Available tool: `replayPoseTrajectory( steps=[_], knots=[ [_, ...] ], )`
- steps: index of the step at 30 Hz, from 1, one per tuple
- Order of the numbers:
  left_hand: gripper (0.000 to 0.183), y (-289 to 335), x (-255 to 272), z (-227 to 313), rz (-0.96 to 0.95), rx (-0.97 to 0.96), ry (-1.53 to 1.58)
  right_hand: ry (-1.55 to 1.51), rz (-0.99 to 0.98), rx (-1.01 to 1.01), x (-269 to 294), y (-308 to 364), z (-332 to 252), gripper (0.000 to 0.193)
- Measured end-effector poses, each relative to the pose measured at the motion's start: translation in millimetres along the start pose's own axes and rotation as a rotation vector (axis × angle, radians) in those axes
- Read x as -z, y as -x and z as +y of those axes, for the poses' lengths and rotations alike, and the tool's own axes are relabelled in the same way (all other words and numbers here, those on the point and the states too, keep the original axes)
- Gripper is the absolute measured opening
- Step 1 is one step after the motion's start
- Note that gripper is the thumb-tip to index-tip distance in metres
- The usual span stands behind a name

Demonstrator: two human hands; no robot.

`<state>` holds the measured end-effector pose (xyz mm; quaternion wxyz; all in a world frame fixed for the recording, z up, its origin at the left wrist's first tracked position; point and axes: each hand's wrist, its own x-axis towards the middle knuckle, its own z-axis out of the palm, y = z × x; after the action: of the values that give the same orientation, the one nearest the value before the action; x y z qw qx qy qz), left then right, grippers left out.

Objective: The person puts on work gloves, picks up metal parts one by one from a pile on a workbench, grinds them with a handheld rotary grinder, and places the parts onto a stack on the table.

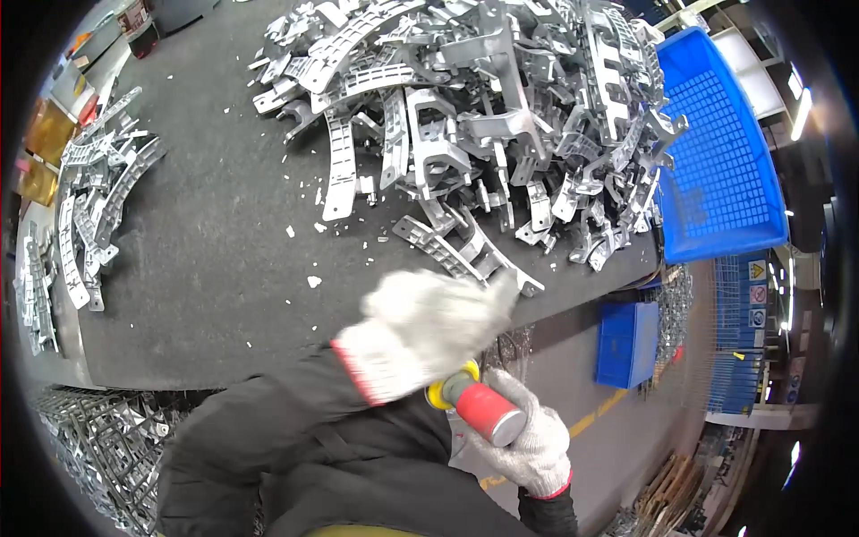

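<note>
My left hand (429, 322), in a white knit glove with a red cuff, is smeared by motion above the table's front edge. Its fingers are nearest to two curved silvery metal brackets (474, 253) at the front of the heap; whether it touches them cannot be made out. Lower and to the right, my right hand (535, 440), gloved the same way, is closed around a short handheld tool (489, 413). This tool has a red cylindrical body, a grey end cap and a yellow ring-like head, which lies just below the left glove.
A large heap of metal brackets (501, 116) covers the far right of the dark table (215, 224). Smaller bracket stacks (98, 201) lie at the left. Blue crates (720, 152) stand to the right, one (626, 345) lower down. A wire cage (98, 447) holds parts at lower left.
</note>
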<state>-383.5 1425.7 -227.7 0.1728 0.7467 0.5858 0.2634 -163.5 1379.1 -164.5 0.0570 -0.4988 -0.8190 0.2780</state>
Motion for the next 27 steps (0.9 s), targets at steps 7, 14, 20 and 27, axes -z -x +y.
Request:
replayPoseTrajectory(
  steps=[7,14,20,27],
  knots=[
    [0.022,15.6,-31.1,-3.3,0.121,0.146,-0.139,-0.007,0.034,-0.108,-7.9,25.0,13.8,0.071],
    [0.042,77.6,25.2,0.7,0.276,0.249,-0.123,-0.004,-0.092,-0.124,-3.5,6.1,17.2,0.075],
    [0.045,48.0,9.6,-23.3,0.046,-0.009,-0.541,-0.020,0.013,-0.009,-5.7,-2.3,-2.0,0.070],
    [0.039,101.8,19.0,2.1,0.115,0.088,-0.460,0.038,-0.020,-0.134,-7.7,0.0,-1.9,0.074]
  ],
)
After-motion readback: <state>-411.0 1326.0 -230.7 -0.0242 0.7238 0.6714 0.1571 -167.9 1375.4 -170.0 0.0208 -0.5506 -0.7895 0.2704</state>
